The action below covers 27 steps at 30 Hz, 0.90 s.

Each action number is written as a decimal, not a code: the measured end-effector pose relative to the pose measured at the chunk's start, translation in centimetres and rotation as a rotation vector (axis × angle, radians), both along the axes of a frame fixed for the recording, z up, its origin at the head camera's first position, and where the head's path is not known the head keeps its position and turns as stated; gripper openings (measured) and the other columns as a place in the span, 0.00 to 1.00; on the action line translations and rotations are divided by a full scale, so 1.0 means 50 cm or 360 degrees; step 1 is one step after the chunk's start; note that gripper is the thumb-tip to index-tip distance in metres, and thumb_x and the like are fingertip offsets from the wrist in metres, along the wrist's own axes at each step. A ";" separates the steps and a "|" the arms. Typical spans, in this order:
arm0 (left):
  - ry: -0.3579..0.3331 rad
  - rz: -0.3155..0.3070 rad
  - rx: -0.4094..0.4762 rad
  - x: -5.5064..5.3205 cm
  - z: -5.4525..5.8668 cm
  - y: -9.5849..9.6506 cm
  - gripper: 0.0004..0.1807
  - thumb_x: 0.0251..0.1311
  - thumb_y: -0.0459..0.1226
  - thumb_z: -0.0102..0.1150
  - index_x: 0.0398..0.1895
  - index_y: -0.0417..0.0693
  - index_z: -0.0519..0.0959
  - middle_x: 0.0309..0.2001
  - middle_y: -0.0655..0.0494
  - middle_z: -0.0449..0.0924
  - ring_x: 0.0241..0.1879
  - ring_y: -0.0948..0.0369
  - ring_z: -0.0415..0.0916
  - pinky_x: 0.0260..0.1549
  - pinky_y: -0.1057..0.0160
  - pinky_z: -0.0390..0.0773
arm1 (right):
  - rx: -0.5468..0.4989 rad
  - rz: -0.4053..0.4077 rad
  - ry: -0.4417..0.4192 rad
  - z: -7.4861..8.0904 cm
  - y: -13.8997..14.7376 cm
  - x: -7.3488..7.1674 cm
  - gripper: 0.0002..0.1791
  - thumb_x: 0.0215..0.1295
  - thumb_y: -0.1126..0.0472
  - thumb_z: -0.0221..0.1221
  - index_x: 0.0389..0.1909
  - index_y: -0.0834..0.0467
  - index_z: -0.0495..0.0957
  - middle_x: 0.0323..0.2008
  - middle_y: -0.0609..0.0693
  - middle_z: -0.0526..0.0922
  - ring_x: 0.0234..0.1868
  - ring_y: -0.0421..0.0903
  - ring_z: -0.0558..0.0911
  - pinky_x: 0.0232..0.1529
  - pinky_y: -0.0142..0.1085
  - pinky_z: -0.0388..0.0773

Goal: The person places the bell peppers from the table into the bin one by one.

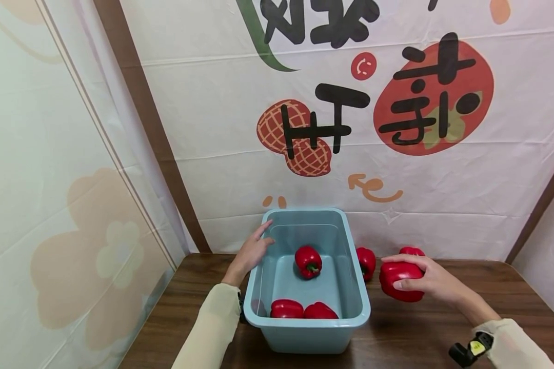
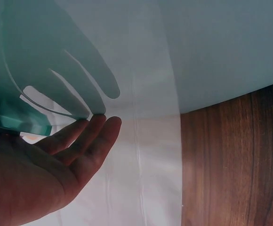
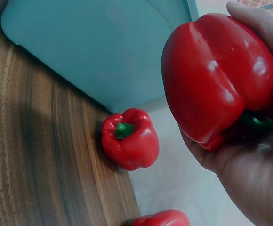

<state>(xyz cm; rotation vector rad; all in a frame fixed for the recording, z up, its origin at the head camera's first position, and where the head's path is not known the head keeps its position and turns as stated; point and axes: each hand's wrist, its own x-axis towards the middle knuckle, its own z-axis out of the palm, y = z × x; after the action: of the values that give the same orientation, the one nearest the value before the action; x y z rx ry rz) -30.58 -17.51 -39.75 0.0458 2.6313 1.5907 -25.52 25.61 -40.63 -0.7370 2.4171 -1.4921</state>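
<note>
My right hand (image 1: 436,282) grips a red bell pepper (image 1: 400,281), held up to the right of a light blue plastic tub (image 1: 308,322). In the right wrist view that pepper (image 3: 216,75) lies in the palm, its green stem towards the heel of the hand. My left hand (image 1: 251,251) holds the tub's left rim, with digits reaching over the edge. The left wrist view shows other fingers (image 2: 96,141) against the outer wall. Inside the tub lie a pepper (image 1: 308,262) in the middle and two more, a pepper (image 1: 287,308) and another pepper (image 1: 320,310), at the near end.
Close by the tub's right side, a red pepper (image 1: 366,263) sits on the brown wooden table (image 1: 466,287). Another pepper (image 1: 412,251) is partly hidden behind the right hand. A printed white curtain (image 1: 221,169) hangs along the table's back edge, with another fabric panel at left.
</note>
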 end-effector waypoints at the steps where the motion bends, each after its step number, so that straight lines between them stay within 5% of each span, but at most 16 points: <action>1: 0.0001 0.0001 -0.0002 0.000 0.000 0.000 0.32 0.70 0.45 0.43 0.77 0.69 0.56 0.79 0.48 0.49 0.68 0.39 0.62 0.60 0.29 0.62 | 0.0000 0.0002 0.0004 0.001 0.000 0.000 0.35 0.53 0.58 0.69 0.64 0.57 0.71 0.56 0.64 0.70 0.53 0.58 0.73 0.38 0.44 0.84; 21: 0.0000 0.0005 0.0012 0.002 0.000 0.000 0.32 0.70 0.44 0.44 0.77 0.68 0.57 0.78 0.48 0.50 0.67 0.39 0.64 0.59 0.30 0.64 | -0.0015 0.0005 0.0088 0.009 -0.005 -0.005 0.32 0.57 0.59 0.66 0.64 0.55 0.72 0.53 0.54 0.75 0.52 0.54 0.75 0.38 0.45 0.84; 27: 0.0005 -0.0001 0.0011 0.002 0.001 0.000 0.32 0.70 0.44 0.43 0.77 0.68 0.56 0.78 0.47 0.50 0.66 0.39 0.64 0.59 0.30 0.64 | 0.0021 -0.0007 0.0126 0.015 -0.010 -0.003 0.31 0.56 0.58 0.68 0.63 0.55 0.74 0.55 0.60 0.73 0.53 0.57 0.73 0.37 0.44 0.84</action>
<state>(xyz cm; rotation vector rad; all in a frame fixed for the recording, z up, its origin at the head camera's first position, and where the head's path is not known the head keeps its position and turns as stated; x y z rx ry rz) -30.46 -17.49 -39.70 0.0493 2.6281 1.6007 -25.67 25.13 -39.90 -0.8034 2.4851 -1.4737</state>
